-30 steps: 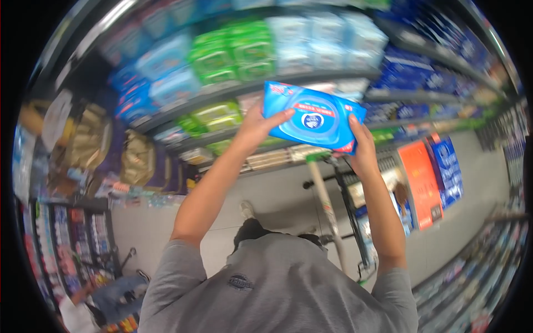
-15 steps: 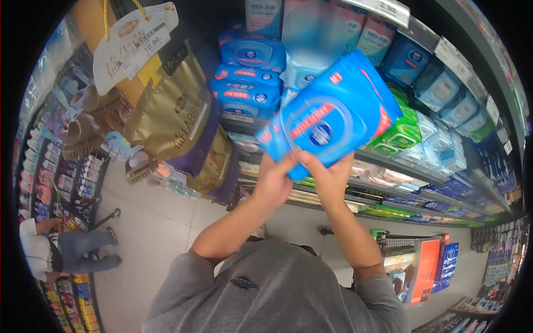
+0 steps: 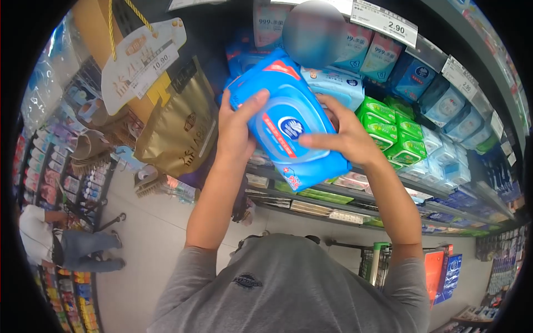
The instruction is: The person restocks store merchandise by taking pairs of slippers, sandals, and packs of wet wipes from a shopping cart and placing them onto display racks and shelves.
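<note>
A blue pack of wet wipes (image 3: pixel 288 125) with an oval lid, red bands and a round white-and-blue logo is held tilted in front of the shelf. My left hand (image 3: pixel 240 123) grips its left side, thumb lying across the front. On the right edge, my right hand (image 3: pixel 347 133) has its thumb over the front near the logo and its other fingers partly hidden behind the pack. Just behind it on the shelf lie a light-blue wipes pack (image 3: pixel 338 86) and green tissue packs (image 3: pixel 391 127).
Gold bags (image 3: pixel 177 122) hang at the left beside a price card (image 3: pixel 144 64). Shelf labels (image 3: pixel 386 22) run along the top right. A shopping cart (image 3: pixel 372 266) with an orange box (image 3: pixel 435 275) stands at the lower right. Another person (image 3: pixel 66 241) is in the left aisle.
The wipes pack has turned and moved left and down. My hands have shifted from its lower edge to opposite sides. The shelf view has moved slightly.
</note>
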{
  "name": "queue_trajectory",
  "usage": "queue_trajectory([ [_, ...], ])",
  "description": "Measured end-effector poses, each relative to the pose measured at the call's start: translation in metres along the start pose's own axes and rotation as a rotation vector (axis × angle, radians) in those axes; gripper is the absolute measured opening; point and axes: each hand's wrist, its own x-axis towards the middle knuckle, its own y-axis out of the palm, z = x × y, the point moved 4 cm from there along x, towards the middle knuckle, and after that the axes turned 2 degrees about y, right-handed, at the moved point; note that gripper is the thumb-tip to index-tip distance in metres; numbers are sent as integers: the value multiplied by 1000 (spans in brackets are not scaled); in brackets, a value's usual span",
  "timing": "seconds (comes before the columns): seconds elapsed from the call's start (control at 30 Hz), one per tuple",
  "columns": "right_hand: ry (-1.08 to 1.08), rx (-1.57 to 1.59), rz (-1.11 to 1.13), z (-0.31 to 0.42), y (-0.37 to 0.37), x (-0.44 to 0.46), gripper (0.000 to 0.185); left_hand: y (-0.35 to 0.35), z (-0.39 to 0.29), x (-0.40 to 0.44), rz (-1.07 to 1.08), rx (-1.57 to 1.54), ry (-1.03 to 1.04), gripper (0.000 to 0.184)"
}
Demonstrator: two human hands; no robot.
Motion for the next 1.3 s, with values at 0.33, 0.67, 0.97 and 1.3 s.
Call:
queue_trajectory([
  [0.33, -28, -222, -54, -19, -29, 60, 87, -41, -16, 36, -332, 77, 285, 53],
  [0.67, -348, -765, -279, 12, -9, 82, 74, -57, -39, 68, -362, 826, 331, 43],
  [0.97, -527, -1088, -259, -13, -12, 135, 83, -77, -13, 90, -430, 528, 320, 56],
  [1.3, -468, -1352, -348, -44, -18, 141, 70, -100, 34, 99, -496, 588, 215, 48],
])
